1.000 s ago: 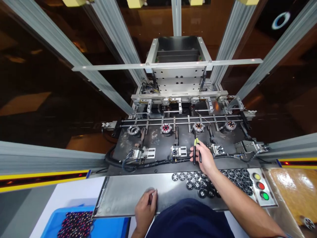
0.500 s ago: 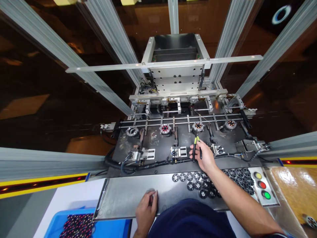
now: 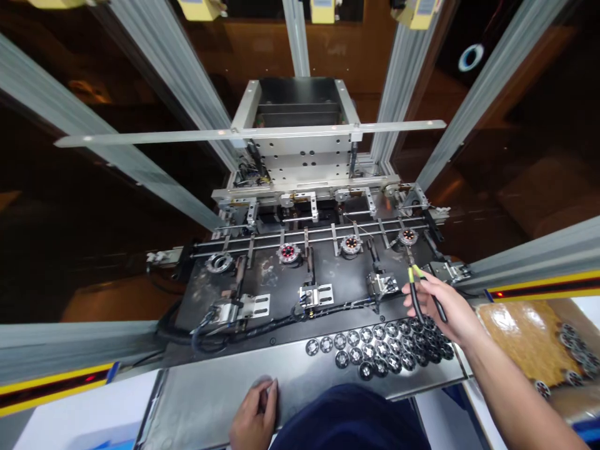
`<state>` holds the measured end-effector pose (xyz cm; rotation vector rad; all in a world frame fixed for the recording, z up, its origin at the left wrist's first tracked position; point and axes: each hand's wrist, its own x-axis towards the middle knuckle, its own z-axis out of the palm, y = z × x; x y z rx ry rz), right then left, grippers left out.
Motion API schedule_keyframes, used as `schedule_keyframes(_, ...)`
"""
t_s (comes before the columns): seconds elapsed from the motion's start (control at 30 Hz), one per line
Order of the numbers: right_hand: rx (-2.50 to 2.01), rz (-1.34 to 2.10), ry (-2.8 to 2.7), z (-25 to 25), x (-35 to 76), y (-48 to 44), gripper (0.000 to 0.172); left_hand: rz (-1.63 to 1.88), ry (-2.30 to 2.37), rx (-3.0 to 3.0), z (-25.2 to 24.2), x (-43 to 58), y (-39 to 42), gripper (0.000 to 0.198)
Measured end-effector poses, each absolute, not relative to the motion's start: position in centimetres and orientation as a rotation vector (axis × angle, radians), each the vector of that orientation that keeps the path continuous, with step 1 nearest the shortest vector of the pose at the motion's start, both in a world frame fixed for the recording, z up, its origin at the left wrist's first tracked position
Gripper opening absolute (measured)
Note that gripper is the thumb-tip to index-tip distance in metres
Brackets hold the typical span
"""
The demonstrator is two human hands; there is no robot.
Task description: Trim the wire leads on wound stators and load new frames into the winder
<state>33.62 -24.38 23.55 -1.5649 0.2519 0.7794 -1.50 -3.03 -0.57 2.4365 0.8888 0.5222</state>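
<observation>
My right hand is wrapped round a pair of pliers with black and yellow-green handles. The pliers' tips point at the rightmost round fixture, which holds a ring-shaped part; whether they touch it I cannot tell. To the left, two more fixtures hold round parts: one with an orange-lit centre, one with a red centre. The leftmost fixture shows a bare ring. My left hand rests on the metal tray edge, its fingers curled together; what they hold, if anything, is hidden.
Several small black spoked rings lie in rows on the tray's right half. Clamps and a black cable run along the plate's front. Yellow light-curtain bars flank both sides. More ring parts lie on a brown surface at right.
My right hand has moved with the pliers from the third fixture to the rightmost one. The camera view has shifted to the right. My left hand stays on the tray.
</observation>
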Motion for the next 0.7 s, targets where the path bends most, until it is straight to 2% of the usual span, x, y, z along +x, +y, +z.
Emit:
schedule_keyframes(0.17,-1.534,0.698,0.368,19.6,37.5,-25.0,0.027,0.485,0.924,2.397,-1.5,-2.0,-2.7,0.034)
schedule_keyframes(0.7,-1.437,0.709,0.407,18.0,39.7,-24.3,0.023,0.387,0.901,2.46,-1.3,-2.4,-2.8,0.024)
